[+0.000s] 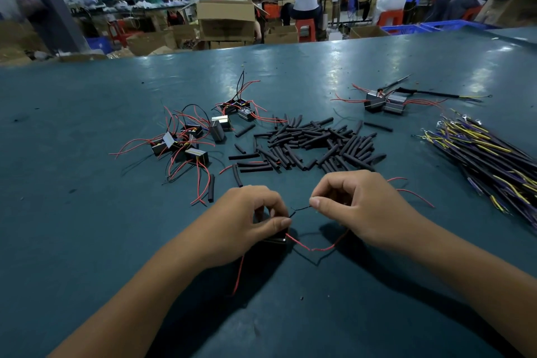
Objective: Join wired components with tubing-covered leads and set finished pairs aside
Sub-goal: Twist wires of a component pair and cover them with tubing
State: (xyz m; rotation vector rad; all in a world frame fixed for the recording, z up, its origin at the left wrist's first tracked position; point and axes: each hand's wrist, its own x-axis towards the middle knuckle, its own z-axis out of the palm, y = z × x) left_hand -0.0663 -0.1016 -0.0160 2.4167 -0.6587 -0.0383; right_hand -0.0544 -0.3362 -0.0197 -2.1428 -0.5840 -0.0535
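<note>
Head view, lower centre: left hand [252, 219] grips a component [276, 238] — right hand [348, 206] pinches its black lead [300, 209]; a hard tug could snap that thin wire.

My bench [87, 227] is dark teal all over. The loose tubes [313, 142] heaped mid-bench are matte black. The little blocks [186, 139] toward its left edge are black and silver with red wires; the wire bundle [491, 160] at its right edge is black, purple and yellow.

Table [377, 299] was smooth teal with a bit of sheen, tubing [313, 142] matt black rubbery stuff, components [220, 122] had shiny metal faces.
</note>
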